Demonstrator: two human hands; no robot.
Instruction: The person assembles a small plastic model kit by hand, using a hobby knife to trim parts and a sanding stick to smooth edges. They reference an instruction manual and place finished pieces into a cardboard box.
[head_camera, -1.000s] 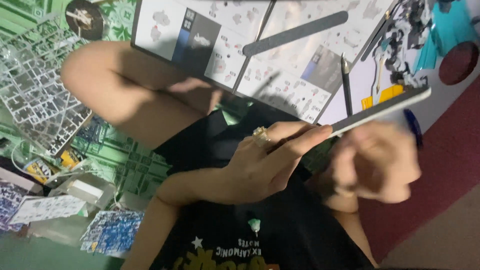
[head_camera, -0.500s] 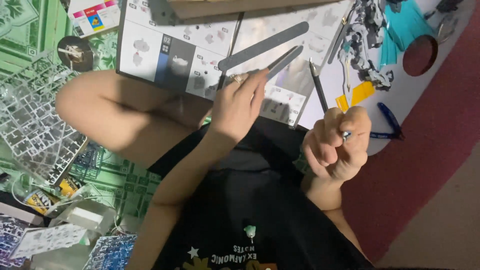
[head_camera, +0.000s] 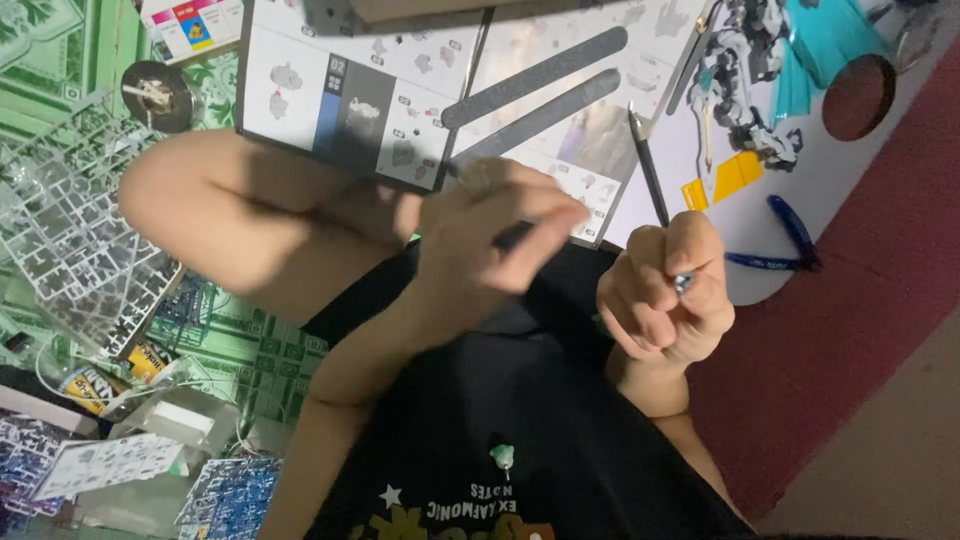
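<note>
Two hands work over the lap: left hand (head_camera: 500, 235) pinches a grey sanding stick (head_camera: 535, 120); right hand (head_camera: 665, 290) is fisted around a small grey part (head_camera: 683, 283).

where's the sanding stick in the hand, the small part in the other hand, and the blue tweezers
sanding stick (head_camera: 560, 108) head view, middle of its grey strip
small part (head_camera: 683, 283) head view, its shiny tip
blue tweezers (head_camera: 790, 228) head view, upper arm

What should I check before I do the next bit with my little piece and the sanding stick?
1. Small part pinched in the right hand: ok.
2. Left hand gripping the lower sanding stick: cannot tell, blurred.
3. Upper sanding stick lying flat on the instruction booklet: ok.
4. Thin black tool lies apart from the right hand: not ok, very close.
</note>
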